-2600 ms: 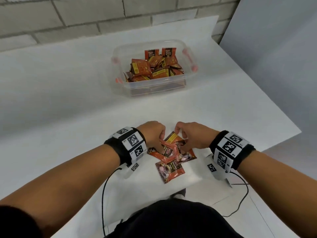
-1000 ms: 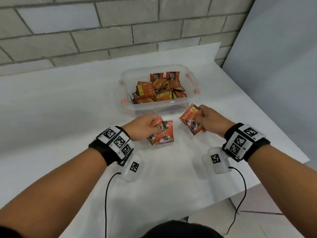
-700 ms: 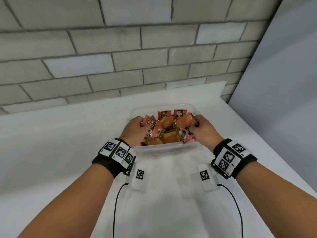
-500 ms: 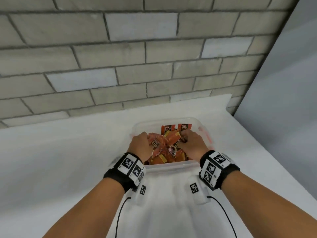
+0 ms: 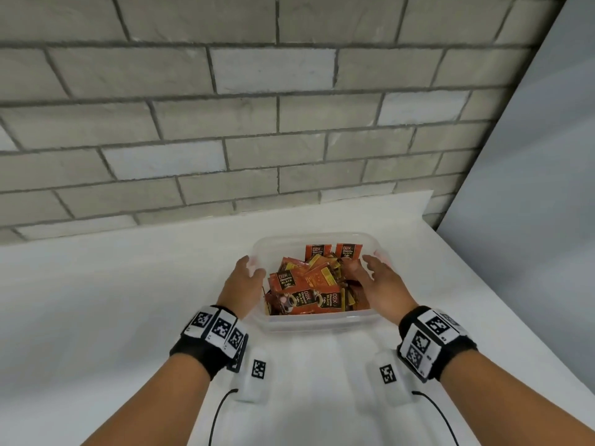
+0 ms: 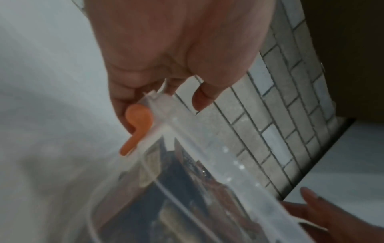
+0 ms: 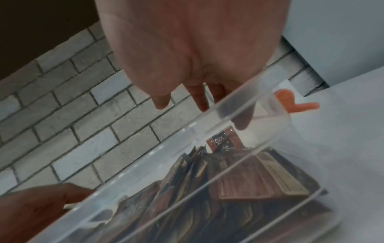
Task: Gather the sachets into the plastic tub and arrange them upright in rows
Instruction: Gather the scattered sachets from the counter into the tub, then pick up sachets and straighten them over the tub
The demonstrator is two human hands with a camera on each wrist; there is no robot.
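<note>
The clear plastic tub stands on the white table and holds a jumbled heap of red-orange sachets, most of them lying flat or slanted. Two sachets stand upright against the far wall. My left hand hovers at the tub's left rim, fingers relaxed and empty, beside the orange latch. My right hand is spread over the heap's right side, fingers straight, holding nothing. In the right wrist view its fingers hang just behind the tub's rim.
A grey brick wall rises right behind the table. A pale grey panel stands along the right, where the table's edge runs. Black cables trail from the wrist units over the table's near part.
Both hands carried sachets from the table's front to the tub and let them go onto the heap. The hands have since parted toward the tub's sides, empty.
</note>
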